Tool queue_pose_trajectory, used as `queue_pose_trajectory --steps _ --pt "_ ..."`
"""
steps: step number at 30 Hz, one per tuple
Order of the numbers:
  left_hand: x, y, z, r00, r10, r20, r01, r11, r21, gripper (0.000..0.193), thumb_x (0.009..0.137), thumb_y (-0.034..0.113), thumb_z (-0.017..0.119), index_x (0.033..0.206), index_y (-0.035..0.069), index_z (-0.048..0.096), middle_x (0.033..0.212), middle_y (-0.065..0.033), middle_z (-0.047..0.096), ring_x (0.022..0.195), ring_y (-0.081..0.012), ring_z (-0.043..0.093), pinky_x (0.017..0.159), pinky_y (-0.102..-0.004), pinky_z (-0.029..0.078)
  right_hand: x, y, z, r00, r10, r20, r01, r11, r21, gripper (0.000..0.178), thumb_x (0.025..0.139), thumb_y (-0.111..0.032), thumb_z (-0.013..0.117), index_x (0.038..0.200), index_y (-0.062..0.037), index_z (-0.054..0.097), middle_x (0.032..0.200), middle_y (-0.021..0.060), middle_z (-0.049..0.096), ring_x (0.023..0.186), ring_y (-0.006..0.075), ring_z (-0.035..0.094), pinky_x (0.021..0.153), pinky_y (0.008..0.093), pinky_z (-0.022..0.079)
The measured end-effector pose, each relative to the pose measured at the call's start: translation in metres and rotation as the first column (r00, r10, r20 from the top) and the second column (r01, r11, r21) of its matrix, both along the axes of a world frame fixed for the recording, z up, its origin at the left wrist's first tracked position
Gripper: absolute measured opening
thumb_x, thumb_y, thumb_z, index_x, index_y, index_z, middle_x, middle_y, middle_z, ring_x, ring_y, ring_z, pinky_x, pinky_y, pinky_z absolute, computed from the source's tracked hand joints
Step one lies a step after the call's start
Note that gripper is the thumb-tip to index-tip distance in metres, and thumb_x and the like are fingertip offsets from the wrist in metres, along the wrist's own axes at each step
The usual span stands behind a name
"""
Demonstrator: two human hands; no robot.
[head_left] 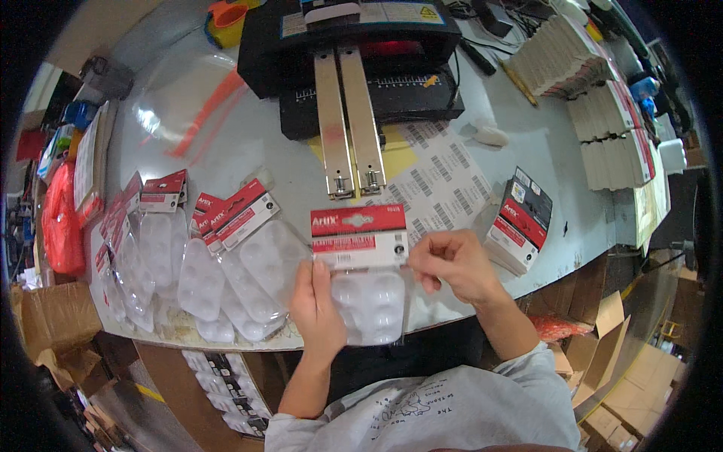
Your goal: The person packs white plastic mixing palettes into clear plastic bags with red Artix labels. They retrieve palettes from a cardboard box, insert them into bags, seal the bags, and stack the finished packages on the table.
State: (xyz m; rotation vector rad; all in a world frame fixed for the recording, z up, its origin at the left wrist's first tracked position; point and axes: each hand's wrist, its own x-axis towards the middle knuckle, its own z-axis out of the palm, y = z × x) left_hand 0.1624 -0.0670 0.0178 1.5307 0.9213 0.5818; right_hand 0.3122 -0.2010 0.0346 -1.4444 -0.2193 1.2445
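My left hand (pixel 317 305) grips the left side of a white plastic paint palette (pixel 369 305), which is in a clear bag under a red and white header card (pixel 359 237). The pack is upright at the table's near edge, its palette wells showing. On the other side, my right hand (pixel 456 264) is closed, with thumb and forefinger pinched at the card's right edge. Just beyond the pack stands a black sealing or stapling machine (pixel 350 60) with two long metal arms (pixel 349 124). Several finished-looking palette packs (pixel 263 271) lie in a loose pile to the left.
Right of my hands stands a stack of header cards (pixel 520 218). Barcode label sheets (pixel 444 177) lie under the machine's arms. Tall bundles of cards (pixel 602 128) line the far right. A red bag (pixel 64 218) hangs at the left edge, and an open carton (pixel 226 388) with packs stands below the table.
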Motion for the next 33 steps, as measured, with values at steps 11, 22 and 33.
queue_pose_trajectory --steps 11,22,33 --pt "0.044 0.034 -0.041 0.999 0.032 -0.034 -0.028 0.994 0.109 0.034 0.097 0.027 0.041 0.079 0.0 0.049 0.07 -0.0071 0.054 0.066 -0.0139 0.046 0.064 -0.0268 0.04 0.011 0.045 -0.045 0.931 -0.363 0.048 0.345 0.914 0.214 0.017 0.084 -0.013 0.062 0.083 0.0039 0.064 0.069 0.0068 0.062 0.055 0.0096 0.055 0.053 0.0214 0.046" --pt "-0.03 0.093 0.017 0.825 0.46 -0.328 0.061 0.504 0.862 0.038 0.086 0.022 0.056 0.119 0.005 0.051 0.122 -0.0155 0.049 0.114 -0.0323 0.044 0.094 -0.044 0.035 0.091 -0.103 0.007 0.359 0.375 0.855 0.199 0.864 -0.463 0.103 0.047 -0.039 0.085 0.133 -0.0026 0.041 0.133 0.0159 0.046 0.124 0.0271 0.044 0.102 0.0406 0.028" --pt "-0.022 0.061 -0.068 0.708 0.063 -0.703 0.602 0.466 0.648 0.046 0.091 0.033 0.046 0.131 0.012 0.045 0.139 -0.0141 0.039 0.13 -0.0313 0.033 0.102 -0.0468 0.028 0.067 -0.121 -0.025 0.297 0.294 0.908 0.284 0.881 -0.378 0.081 0.066 -0.039 0.075 0.128 0.0024 0.042 0.129 0.0219 0.046 0.119 0.0348 0.045 0.098 0.0455 0.035"
